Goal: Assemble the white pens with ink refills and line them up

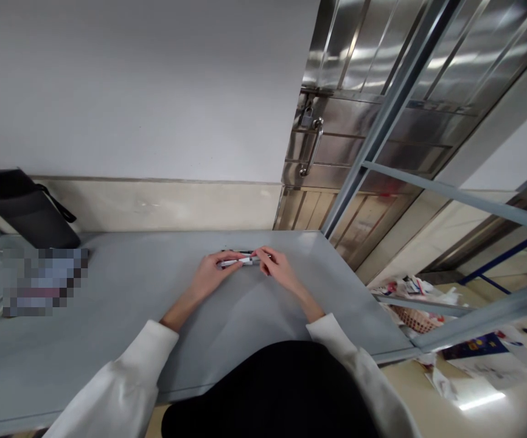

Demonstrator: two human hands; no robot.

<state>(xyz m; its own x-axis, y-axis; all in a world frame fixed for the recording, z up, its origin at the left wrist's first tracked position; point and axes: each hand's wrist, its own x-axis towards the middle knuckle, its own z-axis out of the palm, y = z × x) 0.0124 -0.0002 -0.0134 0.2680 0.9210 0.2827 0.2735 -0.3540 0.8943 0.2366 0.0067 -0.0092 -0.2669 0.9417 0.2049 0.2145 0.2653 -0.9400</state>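
A slim pen (pixel 246 260), white and grey, lies crosswise between my two hands just above the grey tabletop. My left hand (pixel 215 269) is closed on its left part, fingers over the top and thumb along the near side. On the other end, my right hand (pixel 273 266) pinches the darker part with bent fingers. A thin dark object (pixel 240 251) shows just behind the pen, partly hidden by my fingers; I cannot tell whether it is held or lying on the table.
The grey tabletop (pixel 122 292) runs up to a wall. At its left stand a black pouch (pixel 26 207) with a strap and a blurred-out flat item (pixel 47 283). A metal frame post (pixel 384 121) rises at the right. Beyond it, a basket (pixel 416 317) sits among bags.
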